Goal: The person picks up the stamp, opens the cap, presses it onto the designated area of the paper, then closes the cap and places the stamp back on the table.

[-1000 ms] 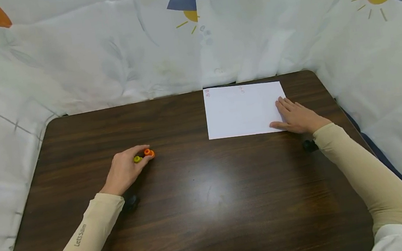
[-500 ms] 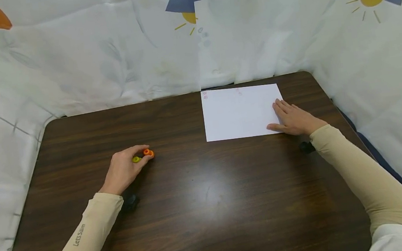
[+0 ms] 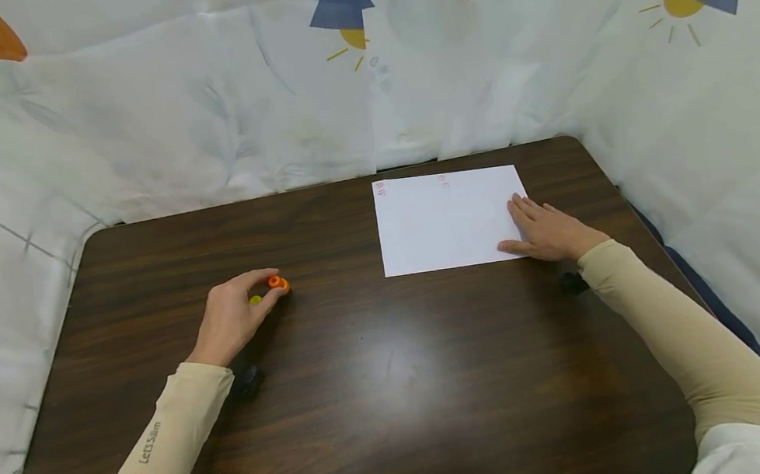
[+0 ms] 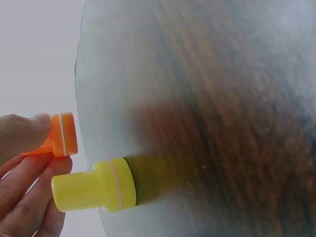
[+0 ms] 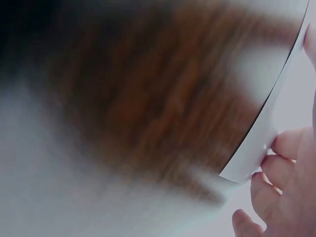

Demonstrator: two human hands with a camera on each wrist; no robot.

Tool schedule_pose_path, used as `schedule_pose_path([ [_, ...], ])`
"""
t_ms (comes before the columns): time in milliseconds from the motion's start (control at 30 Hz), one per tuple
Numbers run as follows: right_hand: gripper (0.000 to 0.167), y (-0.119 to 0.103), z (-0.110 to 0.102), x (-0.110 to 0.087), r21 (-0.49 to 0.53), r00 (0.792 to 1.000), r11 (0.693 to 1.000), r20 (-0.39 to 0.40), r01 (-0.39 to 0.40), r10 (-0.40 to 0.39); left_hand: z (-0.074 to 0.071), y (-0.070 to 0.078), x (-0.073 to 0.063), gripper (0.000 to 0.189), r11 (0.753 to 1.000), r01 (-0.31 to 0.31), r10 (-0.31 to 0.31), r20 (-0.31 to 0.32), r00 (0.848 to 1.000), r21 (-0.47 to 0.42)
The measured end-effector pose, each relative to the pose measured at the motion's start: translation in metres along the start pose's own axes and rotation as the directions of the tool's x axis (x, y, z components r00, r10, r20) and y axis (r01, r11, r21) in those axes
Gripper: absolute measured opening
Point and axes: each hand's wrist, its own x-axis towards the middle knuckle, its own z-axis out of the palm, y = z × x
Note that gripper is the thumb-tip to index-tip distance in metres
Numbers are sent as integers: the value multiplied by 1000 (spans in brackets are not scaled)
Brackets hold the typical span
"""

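Note:
Thumb and fingertips of my left hand (image 3: 229, 317) pinch a small orange stamp (image 4: 64, 134) with a wide round base. A gap shows between that base and its reflection in the tabletop, so it is held raised. Closer to the left wrist camera, a yellow stamp (image 4: 94, 188) of the same shape stands upright on the table; in the head view the hand partly covers it. On the right, my right hand (image 3: 546, 230) lies with straight fingers spread on the right edge of a white paper sheet (image 3: 449, 221). Faint red marks line the sheet's top edge.
The dark wood table (image 3: 384, 393) reaches back to a white printed curtain (image 3: 196, 109), which hangs behind it and along both sides. Dark wrist cameras sit under both wrists, close over the tabletop.
The paper has slid slightly toward me under my right hand, so a strip of table shows behind it. My left hand has raised the orange stamp a little. The head view has shifted slightly.

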Motion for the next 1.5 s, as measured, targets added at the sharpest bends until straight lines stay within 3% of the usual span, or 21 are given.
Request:
schedule_pose_path([
  [667,99,-20,12,-18,-42,1000,999,-17,22,-23,-1,13,-4,35,998,-29,27,-41,999,-48],
  [1000,97,-38,18,-33,-52,999,998,-27,40,-42,1,23,-6,35,992,-50,43,-62,997,-114],
  [1500,99,-59,32,-52,-64,997,996,-41,56,-59,8,39,-5,34,978,-12,-3,-70,998,-211],
])
